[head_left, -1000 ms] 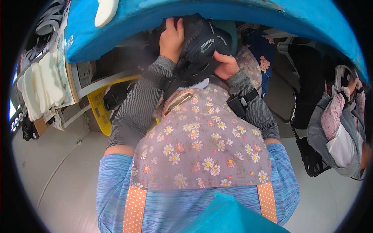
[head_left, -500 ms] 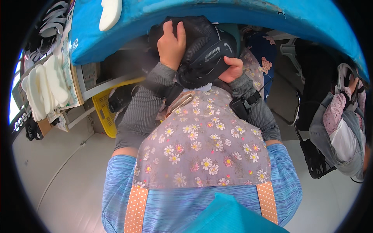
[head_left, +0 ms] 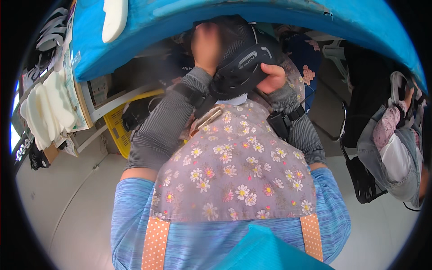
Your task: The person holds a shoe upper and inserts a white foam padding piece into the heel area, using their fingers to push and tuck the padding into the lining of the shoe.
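A black piece with mesh panels and a pale oval badge, which looks like a shoe upper [head_left: 245,67], lies over my lap just below the blue table edge. My right hand [head_left: 272,78] holds its right side, thumb along the edge and the other fingers partly hidden behind it. At its upper left is my left hand [head_left: 207,49], smeared by motion, so its fingers do not show clearly. Beneath the upper, the front of my flowered apron [head_left: 234,166] spreads across my lap.
A blue-covered table [head_left: 180,24] curves across the front, with a white foam piece [head_left: 114,20] on it. Several white foam pieces [head_left: 49,108] stand at left. A yellow crate [head_left: 118,130] sits below. Another person's arm [head_left: 387,128] shows at right.
My left hand has moved slightly right and down along the shoe upper and is now blurred. My right hand has barely moved and stays at the upper's right side. The view has shifted slightly.
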A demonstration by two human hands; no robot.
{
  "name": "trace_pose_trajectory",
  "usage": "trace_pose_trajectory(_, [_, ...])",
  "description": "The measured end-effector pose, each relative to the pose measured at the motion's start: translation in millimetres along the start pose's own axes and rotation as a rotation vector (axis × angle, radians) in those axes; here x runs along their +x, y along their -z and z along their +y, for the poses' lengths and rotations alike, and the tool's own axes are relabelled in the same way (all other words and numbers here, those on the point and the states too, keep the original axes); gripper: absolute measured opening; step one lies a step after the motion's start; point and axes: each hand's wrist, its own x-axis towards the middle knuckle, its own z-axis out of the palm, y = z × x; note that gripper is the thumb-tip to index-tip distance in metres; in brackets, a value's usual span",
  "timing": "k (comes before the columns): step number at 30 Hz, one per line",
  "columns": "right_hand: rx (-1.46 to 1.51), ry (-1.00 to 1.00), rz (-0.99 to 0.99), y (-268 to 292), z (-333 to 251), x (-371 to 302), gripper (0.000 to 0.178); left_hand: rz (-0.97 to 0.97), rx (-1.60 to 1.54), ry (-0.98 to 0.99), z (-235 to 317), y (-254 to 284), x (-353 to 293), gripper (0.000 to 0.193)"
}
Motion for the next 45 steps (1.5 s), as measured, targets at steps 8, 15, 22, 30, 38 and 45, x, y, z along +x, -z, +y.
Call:
trace_pose_trajectory(8, [0.140, -0.055, 0.019, -10.1, 4.5, 2.5, 0.056, -0.031, -0.400, 0.573, 15.5, 12.9, 13.1, 0.035])
trace_pose_trajectory(15, [0.155, 0.009, -0.011, -1.4, 7.0, 3.7, 0.057, -0.161, -0.305, 0.516, 26.4, 30.1, 31.6, 0.041])
trace_pose_trajectory(22, [0.230, 0.016, -0.025, -11.0, 4.4, 6.0, 0.051, -0.233, -0.217, 0.509, 15.0, 10.3, 27.7, 0.039])
trace_pose_trajectory(30, [0.201, -0.030, -0.048, -13.5, -0.7, 10.5, 0.054, -0.280, -0.205, 0.488, 8.3, -0.6, 21.6, 0.033])
trace_pose_trajectory(38, [0.089, 0.037, 0.146, -14.1, 1.0, 10.7, 0.049, -0.295, -0.140, 0.528, 17.0, 27.2, 33.1, 0.038])
trace_pose_trajectory(45, [0.101, 0.072, 0.141, -26.2, 0.3, 11.6, 0.045, -0.297, -0.065, 0.468, 22.8, 32.7, 42.9, 0.037])
